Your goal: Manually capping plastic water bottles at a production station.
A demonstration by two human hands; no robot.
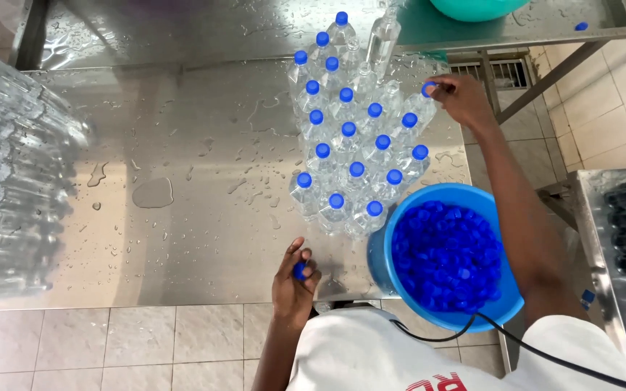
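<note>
Several clear plastic bottles [349, 156] with blue caps stand packed together on a wet steel table [182, 166]. My right hand [464, 98] reaches to the far right edge of the cluster and pinches a blue cap [427, 89] on top of a bottle there. My left hand [295, 279] hovers at the table's near edge, fingers curled around another blue cap [300, 271]. A blue bucket [400, 213] full of loose blue caps sits by my right forearm, just in front of the bottles.
Rows of clear empty bottles [9, 181] lie at the left. A second steel table holds a teal basin [476, 7] and one stray cap [580, 26]. Another steel surface [617, 239] stands at the right. Water puddles dot the tabletop; a black cable crosses my shirt.
</note>
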